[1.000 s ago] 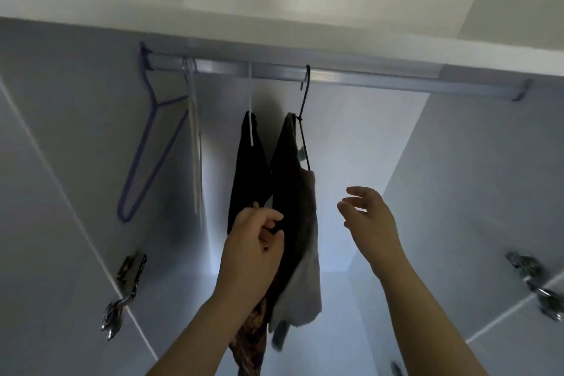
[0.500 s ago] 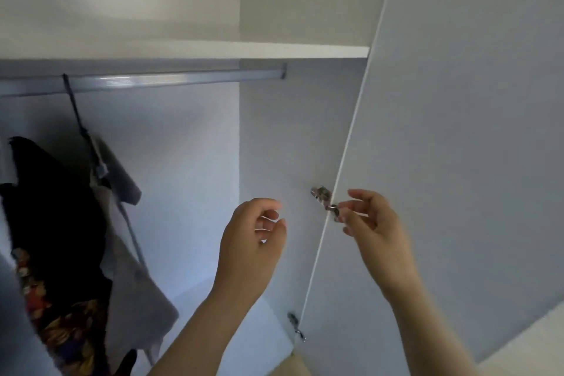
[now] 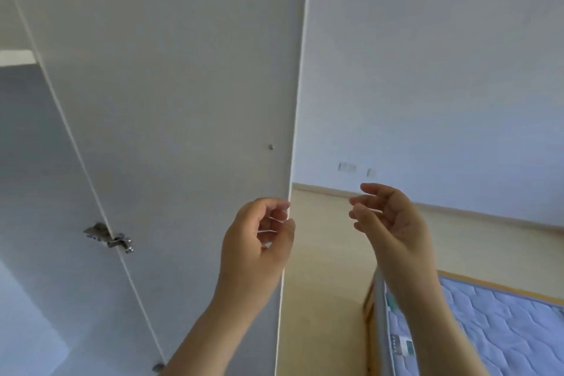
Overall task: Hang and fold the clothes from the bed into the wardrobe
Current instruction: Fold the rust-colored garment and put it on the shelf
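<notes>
Left fingers [image 3: 274, 205] loosely curled, tips bent back toward the thumb with a gap between, nothing held. Belong to the left hand [image 3: 256, 241], raised right in front of the free edge of the open wardrobe door [image 3: 168, 101]. Touching that edge or just short of it: cannot tell. Right fingers [image 3: 366, 203] half bent and slightly spread, thumb apart, likewise gripping nothing. Belong to the right hand [image 3: 393, 223], held up to the right of the door edge, apart from the left hand and at about the same height. Left forearm [image 3: 213, 330] and right forearm [image 3: 433, 314] bare, rising from the bottom of the view, one on each side of the door edge.

On the door's inner face, near the free edge and above the left hand, a small metal stud [image 3: 270, 147]. Along the door's hinged side, to the left, a metal hinge [image 3: 110, 238] at about hand height and a second hinge [image 3: 158, 367] lower down, just beside the left forearm. Left of the door, the shaded wardrobe interior [image 3: 27, 162], with a strip of white shelf edge [image 3: 16, 56] near the top. Right of the door, a pale wall [image 3: 427, 70] with small socket plates [image 3: 348, 167] low down, and light floor [image 3: 323, 268] below. Farther right of the door and lower, behind the right forearm, a corner of the bed [image 3: 503, 330]: pale-blue quilted mattress on a wooden frame.
</notes>
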The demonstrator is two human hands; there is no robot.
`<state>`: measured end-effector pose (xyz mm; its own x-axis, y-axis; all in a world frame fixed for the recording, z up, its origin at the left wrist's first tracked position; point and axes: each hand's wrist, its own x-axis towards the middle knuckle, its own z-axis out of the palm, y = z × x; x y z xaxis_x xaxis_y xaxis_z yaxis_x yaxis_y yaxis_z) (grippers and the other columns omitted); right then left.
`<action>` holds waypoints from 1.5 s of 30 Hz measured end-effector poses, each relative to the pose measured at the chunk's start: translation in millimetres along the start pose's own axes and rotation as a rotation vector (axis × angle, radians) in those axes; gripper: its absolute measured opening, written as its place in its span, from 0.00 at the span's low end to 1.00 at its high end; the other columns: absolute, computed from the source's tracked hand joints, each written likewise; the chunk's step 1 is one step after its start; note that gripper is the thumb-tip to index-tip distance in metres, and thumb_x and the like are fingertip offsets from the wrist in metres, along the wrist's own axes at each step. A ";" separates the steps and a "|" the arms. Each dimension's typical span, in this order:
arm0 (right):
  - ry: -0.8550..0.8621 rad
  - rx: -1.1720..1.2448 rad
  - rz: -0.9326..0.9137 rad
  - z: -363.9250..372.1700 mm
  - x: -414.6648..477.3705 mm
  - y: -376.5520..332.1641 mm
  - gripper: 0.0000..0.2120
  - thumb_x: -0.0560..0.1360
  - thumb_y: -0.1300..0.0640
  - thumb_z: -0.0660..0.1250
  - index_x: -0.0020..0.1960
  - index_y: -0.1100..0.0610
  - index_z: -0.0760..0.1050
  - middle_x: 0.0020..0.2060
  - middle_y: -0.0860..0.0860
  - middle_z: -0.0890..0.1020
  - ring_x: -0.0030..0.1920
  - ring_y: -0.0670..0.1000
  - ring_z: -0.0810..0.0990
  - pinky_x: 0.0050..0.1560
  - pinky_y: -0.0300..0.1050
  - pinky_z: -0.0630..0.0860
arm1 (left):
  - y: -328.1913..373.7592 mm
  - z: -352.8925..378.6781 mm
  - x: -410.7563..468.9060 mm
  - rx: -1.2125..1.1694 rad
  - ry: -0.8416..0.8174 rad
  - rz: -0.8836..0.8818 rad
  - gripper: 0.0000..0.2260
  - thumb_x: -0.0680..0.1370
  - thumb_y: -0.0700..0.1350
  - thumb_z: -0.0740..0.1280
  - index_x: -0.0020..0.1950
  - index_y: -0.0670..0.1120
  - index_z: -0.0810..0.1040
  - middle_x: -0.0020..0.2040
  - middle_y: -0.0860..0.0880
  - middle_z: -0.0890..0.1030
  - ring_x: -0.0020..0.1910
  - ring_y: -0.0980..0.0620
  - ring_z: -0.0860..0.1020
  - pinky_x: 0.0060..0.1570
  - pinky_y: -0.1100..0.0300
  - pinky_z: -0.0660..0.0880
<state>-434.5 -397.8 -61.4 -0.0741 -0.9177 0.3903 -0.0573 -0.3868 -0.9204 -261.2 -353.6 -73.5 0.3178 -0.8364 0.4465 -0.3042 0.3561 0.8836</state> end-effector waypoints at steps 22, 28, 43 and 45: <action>0.698 -0.270 0.266 -121.5 -51.3 69.4 0.09 0.76 0.59 0.68 0.52 0.47 0.78 0.45 0.49 0.84 0.48 0.53 0.82 0.49 0.49 0.80 | -61.1 176.1 19.9 -0.228 -0.735 -0.066 0.08 0.76 0.40 0.71 0.47 0.54 0.80 0.41 0.57 0.82 0.38 0.60 0.80 0.39 0.69 0.75; 0.747 -0.277 0.299 -161.9 -29.2 93.9 0.08 0.76 0.60 0.68 0.52 0.49 0.78 0.45 0.50 0.84 0.47 0.53 0.83 0.48 0.48 0.80 | -67.5 238.1 29.8 -0.218 -0.792 -0.066 0.07 0.75 0.41 0.71 0.47 0.53 0.80 0.42 0.55 0.82 0.37 0.60 0.80 0.38 0.72 0.73; 0.845 -0.287 0.363 -308.5 52.5 141.0 0.08 0.76 0.60 0.68 0.52 0.49 0.78 0.44 0.50 0.84 0.46 0.52 0.83 0.51 0.50 0.80 | -57.0 427.9 53.8 -0.214 -0.951 -0.043 0.06 0.76 0.40 0.70 0.48 0.51 0.80 0.40 0.55 0.82 0.40 0.61 0.79 0.38 0.75 0.72; 0.858 -0.296 0.379 -317.2 68.9 152.5 0.08 0.76 0.61 0.68 0.52 0.49 0.78 0.43 0.50 0.84 0.45 0.52 0.83 0.49 0.49 0.80 | -64.4 449.0 65.6 -0.215 -0.971 -0.046 0.06 0.76 0.40 0.70 0.48 0.51 0.80 0.41 0.56 0.82 0.41 0.61 0.80 0.39 0.75 0.72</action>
<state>-764.2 -491.4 -167.2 -0.8303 -0.5537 0.0635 -0.1190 0.0649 -0.9908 -624.0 -618.5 -164.5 -0.5764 -0.7955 0.1867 -0.1103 0.3021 0.9469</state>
